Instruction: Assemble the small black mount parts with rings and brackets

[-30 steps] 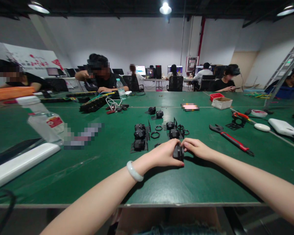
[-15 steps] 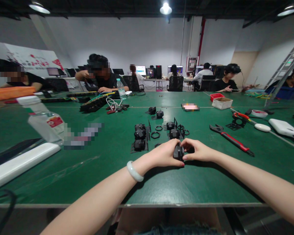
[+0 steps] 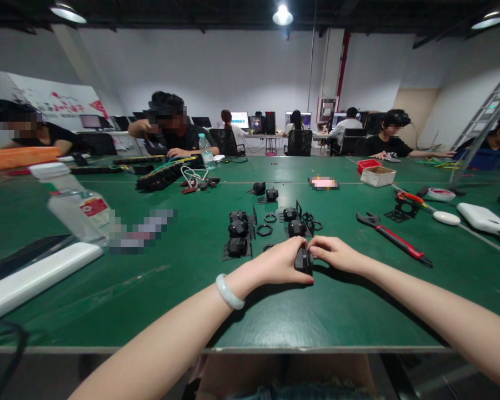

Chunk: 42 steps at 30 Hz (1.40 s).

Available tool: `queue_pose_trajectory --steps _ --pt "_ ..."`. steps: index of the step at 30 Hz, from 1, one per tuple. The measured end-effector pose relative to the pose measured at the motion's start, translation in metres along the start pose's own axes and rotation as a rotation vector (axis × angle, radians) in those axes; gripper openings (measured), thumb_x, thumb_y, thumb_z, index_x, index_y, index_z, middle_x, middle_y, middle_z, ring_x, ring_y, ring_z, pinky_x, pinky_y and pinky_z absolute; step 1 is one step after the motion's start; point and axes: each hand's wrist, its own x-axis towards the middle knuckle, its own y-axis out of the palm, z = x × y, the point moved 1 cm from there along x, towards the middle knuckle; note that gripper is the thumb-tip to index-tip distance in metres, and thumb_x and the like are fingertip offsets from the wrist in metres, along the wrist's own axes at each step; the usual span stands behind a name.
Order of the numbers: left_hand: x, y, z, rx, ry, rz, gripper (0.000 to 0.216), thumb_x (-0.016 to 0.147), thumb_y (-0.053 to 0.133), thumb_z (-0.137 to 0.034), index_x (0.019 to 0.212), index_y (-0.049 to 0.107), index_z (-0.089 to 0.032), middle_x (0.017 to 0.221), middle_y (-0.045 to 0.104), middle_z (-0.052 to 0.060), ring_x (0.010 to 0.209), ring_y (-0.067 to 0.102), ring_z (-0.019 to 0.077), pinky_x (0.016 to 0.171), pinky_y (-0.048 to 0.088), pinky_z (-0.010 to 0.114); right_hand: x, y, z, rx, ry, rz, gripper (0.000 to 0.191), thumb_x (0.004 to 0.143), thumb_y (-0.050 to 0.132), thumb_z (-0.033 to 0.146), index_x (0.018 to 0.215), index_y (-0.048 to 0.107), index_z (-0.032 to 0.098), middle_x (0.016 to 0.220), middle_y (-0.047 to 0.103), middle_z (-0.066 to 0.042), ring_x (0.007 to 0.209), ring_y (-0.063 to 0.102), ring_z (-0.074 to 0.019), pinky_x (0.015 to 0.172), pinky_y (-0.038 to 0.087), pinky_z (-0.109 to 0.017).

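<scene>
A: Quick one. What are the hands doing?

B: The left hand [image 3: 280,261] is curling around a small black plastic part [image 3: 304,259] and pressing it toward the green counter [image 3: 150,289]. The right hand [image 3: 337,253] is pinching the part's other side with its fingertips. Both are closing tight on it, no gap showing.

A: Where is the part sitting?

B: Centre, near the counter's front edge, right in front of the person. It's probably resting on the counter, but fingers are hiding the underside, so I can't tell.

A: What's lying around it?

B: Just beyond it, a column of similar black assemblies [image 3: 237,230], loose black rings [image 3: 264,229] and two more black units [image 3: 295,222] beside upright brackets. An adjustable wrench with a red handle [image 3: 394,238] is lying to the right, well apart. A pale bangle [image 3: 229,291] is sitting on the left wrist.

A: Tips for doing the hold well?

B: My judgement only. The left hand should be doing the bracing, pinning the part flat to the counter. That leaves the right fingertips doing the fine work. Squeeze lightly and evenly, since small plastic like this is probably slipping or cracking if twisted. Watch that the wrists aren't sweeping the rings.

A: Any readable writing?

B: None. The water bottle [image 3: 77,208] on the left is showing a red label, but the print is too blurred. The wall banner [image 3: 54,103] is carrying red marks that I can't read. A few patches are pixelated.
</scene>
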Motion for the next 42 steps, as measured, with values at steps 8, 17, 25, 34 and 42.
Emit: queue_pose_trajectory --steps 8,17,25,34,42 --pt "0.0001 0.0006 0.0016 0.013 -0.007 0.009 0.059 0.053 0.065 -0.046 0.1 0.042 -0.019 0.087 0.052 0.003 0.075 0.052 0.0191 0.062 0.039 0.026 -0.0013 0.0008 -0.0041 0.079 -0.007 0.06 0.035 0.069 0.054 0.042 0.09 0.052 0.015 0.083 0.056 -0.003 0.074 0.05 -0.0133 0.067 0.04 -0.025" --pt "0.0002 -0.0007 0.0002 0.005 0.015 -0.001 0.058 0.053 0.064 -0.045 0.1 0.043 -0.019 0.089 0.052 0.004 0.076 0.052 0.0194 0.062 0.039 0.026 -0.003 -0.0008 0.0019 0.046 -0.03 0.07 0.049 0.052 0.069 0.036 0.093 0.05 0.016 0.084 0.054 -0.002 0.076 0.049 -0.0138 0.07 0.041 -0.027" --pt "-0.0003 -0.0015 -0.0027 -0.001 -0.038 0.016 0.058 0.051 0.066 -0.044 0.099 0.043 -0.018 0.089 0.051 0.004 0.078 0.053 0.0207 0.063 0.04 0.027 -0.0032 -0.0004 0.0036 0.034 -0.017 0.053 0.045 0.055 0.067 0.036 0.092 0.051 0.016 0.082 0.054 -0.002 0.075 0.05 -0.0139 0.069 0.041 -0.028" --pt "-0.0003 -0.0012 -0.0007 0.0 -0.022 0.017 0.058 0.052 0.065 -0.045 0.098 0.043 -0.018 0.088 0.051 0.004 0.077 0.052 0.0199 0.064 0.039 0.027 -0.0017 -0.0013 0.0008 0.063 -0.015 0.07 0.035 0.067 0.057 0.039 0.092 0.053 0.014 0.084 0.057 -0.003 0.074 0.051 -0.0138 0.069 0.041 -0.027" --pt "0.0003 -0.002 -0.0028 -0.007 -0.02 0.015 0.059 0.052 0.065 -0.045 0.099 0.043 -0.018 0.089 0.051 0.004 0.078 0.052 0.0209 0.065 0.04 0.028 0.0005 -0.0017 0.0007 0.021 -0.003 0.033 0.029 0.075 0.047 0.041 0.087 0.055 0.016 0.084 0.058 -0.003 0.076 0.051 -0.0146 0.07 0.04 -0.028"
